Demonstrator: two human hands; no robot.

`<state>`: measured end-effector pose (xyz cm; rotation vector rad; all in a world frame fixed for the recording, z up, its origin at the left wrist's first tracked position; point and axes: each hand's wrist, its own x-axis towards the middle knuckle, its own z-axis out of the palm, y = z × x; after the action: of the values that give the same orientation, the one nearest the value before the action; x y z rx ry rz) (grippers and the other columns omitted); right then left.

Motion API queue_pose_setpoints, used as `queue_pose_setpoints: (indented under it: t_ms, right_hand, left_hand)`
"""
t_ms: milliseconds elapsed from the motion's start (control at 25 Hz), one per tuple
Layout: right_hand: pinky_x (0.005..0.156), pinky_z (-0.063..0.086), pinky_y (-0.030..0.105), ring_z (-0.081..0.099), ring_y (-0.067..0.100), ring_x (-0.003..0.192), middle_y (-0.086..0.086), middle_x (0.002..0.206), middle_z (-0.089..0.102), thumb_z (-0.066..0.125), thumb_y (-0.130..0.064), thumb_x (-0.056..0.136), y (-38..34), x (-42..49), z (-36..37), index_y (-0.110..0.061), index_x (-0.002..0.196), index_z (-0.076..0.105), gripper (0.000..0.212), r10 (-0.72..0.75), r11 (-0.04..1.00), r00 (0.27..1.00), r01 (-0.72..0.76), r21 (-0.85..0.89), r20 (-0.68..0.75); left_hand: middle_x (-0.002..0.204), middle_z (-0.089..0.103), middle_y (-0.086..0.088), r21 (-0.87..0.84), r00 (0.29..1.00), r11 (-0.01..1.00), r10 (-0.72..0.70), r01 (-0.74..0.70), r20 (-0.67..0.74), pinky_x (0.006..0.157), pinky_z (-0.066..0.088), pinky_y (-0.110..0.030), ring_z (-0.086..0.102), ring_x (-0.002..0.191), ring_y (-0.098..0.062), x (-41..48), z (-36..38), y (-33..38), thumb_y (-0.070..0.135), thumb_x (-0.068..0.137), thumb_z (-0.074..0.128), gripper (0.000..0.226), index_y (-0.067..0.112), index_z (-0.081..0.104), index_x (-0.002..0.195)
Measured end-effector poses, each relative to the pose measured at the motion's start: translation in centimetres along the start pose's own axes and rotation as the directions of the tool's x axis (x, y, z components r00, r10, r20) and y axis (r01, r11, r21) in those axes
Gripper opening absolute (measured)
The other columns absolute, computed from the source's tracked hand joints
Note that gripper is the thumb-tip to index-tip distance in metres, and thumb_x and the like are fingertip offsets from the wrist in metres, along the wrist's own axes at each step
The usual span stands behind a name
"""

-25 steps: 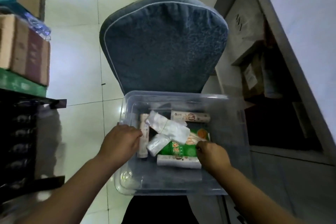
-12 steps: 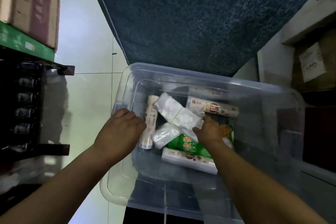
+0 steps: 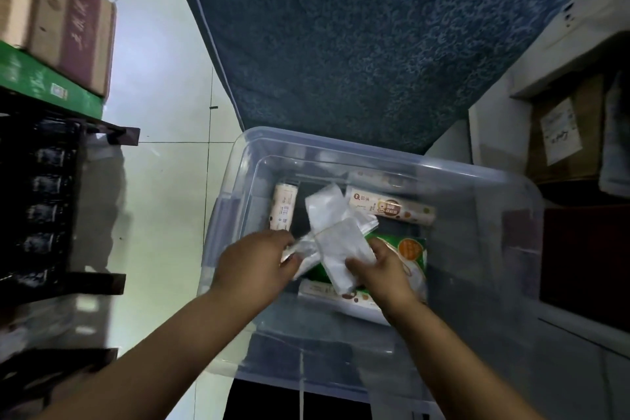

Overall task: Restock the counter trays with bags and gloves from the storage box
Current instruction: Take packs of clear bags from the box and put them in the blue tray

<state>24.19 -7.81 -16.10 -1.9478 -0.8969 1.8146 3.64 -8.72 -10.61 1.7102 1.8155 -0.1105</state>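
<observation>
A clear plastic storage box sits on a seat below me. Inside lie several packs: a beige roll at the left, a printed roll at the back, a green packet and a white roll near the front. My right hand grips a tied bundle of clear plastic bags at its near end. My left hand holds a smaller clear bundle just left of it. Both bundles are above the packs.
A blue padded chair back rises behind the box. Cardboard cartons sit on a green and black rack at the left. Shelves with boxes stand at the right. Pale floor tiles lie between rack and box.
The view has moved closer to the box. My right hand went from the green packet onto the large bag bundle; my left hand left the box rim and took hold of the smaller bundle.
</observation>
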Motion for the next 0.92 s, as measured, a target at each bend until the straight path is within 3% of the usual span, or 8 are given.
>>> queue_pose_setpoints:
  t_ms: [80, 160, 240, 280, 400, 560, 800, 920]
  right_hand:
    - [0.054, 0.055, 0.025, 0.070, 0.012, 0.068, -0.001, 0.079, 0.075, 0.064, -0.001, 0.081, -1.3, -2.6, -0.6, -0.018, 0.093, 0.063, 0.021, -0.047, 0.993, 0.996, 0.038, 0.115, 0.075]
    - [0.057, 0.054, 0.022, 0.071, 0.011, 0.074, -0.002, 0.086, 0.076, 0.065, 0.000, 0.081, -2.2, -4.6, -1.1, -0.015, 0.102, 0.063, 0.026, -0.089, 0.971, 0.978, 0.043, 0.235, 0.190]
    - [0.058, 0.054, 0.022, 0.070, 0.013, 0.075, -0.001, 0.089, 0.076, 0.070, -0.003, 0.077, -2.6, -5.6, -0.8, -0.014, 0.105, 0.063, 0.030, -0.108, 0.951, 0.945, 0.007, 0.309, 0.309]
    - [0.057, 0.054, 0.022, 0.069, 0.012, 0.073, -0.001, 0.086, 0.075, 0.072, -0.005, 0.075, -2.7, -5.7, -0.4, -0.014, 0.103, 0.063, 0.031, -0.103, 0.960, 0.930, 0.000, 0.280, 0.352]
    - [0.056, 0.053, 0.021, 0.064, 0.014, 0.064, 0.001, 0.072, 0.071, 0.068, 0.002, 0.077, -2.0, -4.4, 1.4, -0.013, 0.087, 0.063, 0.019, -0.020, 0.993, 0.943, -0.020, 0.115, 0.332]
    - [0.043, 0.040, 0.017, 0.046, 0.016, 0.054, 0.006, 0.062, 0.054, 0.055, 0.011, 0.080, 0.9, -0.5, 3.2, -0.012, 0.072, 0.052, 0.025, 0.172, 0.983, 0.985, -0.170, 0.072, -0.016]
    - [0.064, 0.049, 0.030, 0.057, 0.024, 0.071, 0.017, 0.087, 0.059, 0.056, -0.007, 0.088, 4.1, 4.5, 8.6, 0.000, 0.094, 0.060, 0.010, 0.476, 0.838, 0.879, -0.446, 0.313, -0.021]
    - [0.090, 0.049, 0.043, 0.059, 0.035, 0.101, 0.020, 0.116, 0.060, 0.061, -0.033, 0.088, 4.2, 6.8, 10.8, 0.000, 0.122, 0.051, 0.049, 0.574, 0.701, 0.819, -0.473, 0.534, -0.028]
  left_hand:
    - [0.103, 0.067, 0.004, -0.425, 0.941, 0.842, -0.265, 0.332, 0.211, 0.073, 0.049, -0.030, 0.064, 0.091, -0.020, -0.1, 0.3, 1.9, 0.050, 0.084, 0.055, 0.041, 0.021, 0.057, 0.113]
    - [0.103, 0.070, -0.003, -0.765, 0.846, 0.375, -0.332, 0.524, 0.417, 0.072, 0.054, -0.031, 0.066, 0.086, -0.022, 0.4, 0.0, 3.1, 0.042, 0.086, 0.058, 0.037, 0.013, 0.060, 0.109]
    - [0.094, 0.072, -0.012, -0.843, 0.777, -0.026, -0.374, 0.537, 0.507, 0.063, 0.055, -0.030, 0.068, 0.079, -0.025, 1.2, -0.8, 3.8, 0.028, 0.086, 0.062, 0.028, 0.007, 0.063, 0.104]
    - [0.095, 0.071, -0.014, -0.867, 0.775, -0.088, -0.410, 0.491, 0.481, 0.067, 0.056, -0.035, 0.068, 0.082, -0.028, 1.5, -1.4, 3.7, 0.023, 0.086, 0.063, 0.024, 0.006, 0.064, 0.103]
    - [0.097, 0.073, -0.008, -0.963, 0.851, 0.082, -0.492, 0.258, 0.186, 0.078, 0.056, -0.043, 0.069, 0.087, -0.028, 2.0, -3.8, 2.5, 0.016, 0.084, 0.063, 0.010, 0.021, 0.066, 0.093]
    - [0.082, 0.074, 0.009, -0.931, 0.815, 0.362, -0.551, 0.040, -0.179, 0.062, 0.056, -0.026, 0.071, 0.075, -0.009, 2.5, -7.8, -1.1, 0.029, 0.076, 0.062, 0.008, 0.028, 0.065, 0.084]
    - [0.082, 0.075, 0.007, -0.924, 0.818, 0.381, -0.538, 0.021, -0.203, 0.064, 0.057, -0.026, 0.072, 0.077, -0.013, 3.0, -6.6, -5.3, 0.024, 0.076, 0.062, 0.009, 0.029, 0.068, 0.081]
    - [0.083, 0.075, 0.012, -0.910, 0.835, 0.414, -0.504, 0.009, -0.221, 0.058, 0.055, -0.020, 0.072, 0.077, -0.010, 2.7, -5.7, -6.5, 0.026, 0.077, 0.061, 0.012, 0.035, 0.068, 0.081]
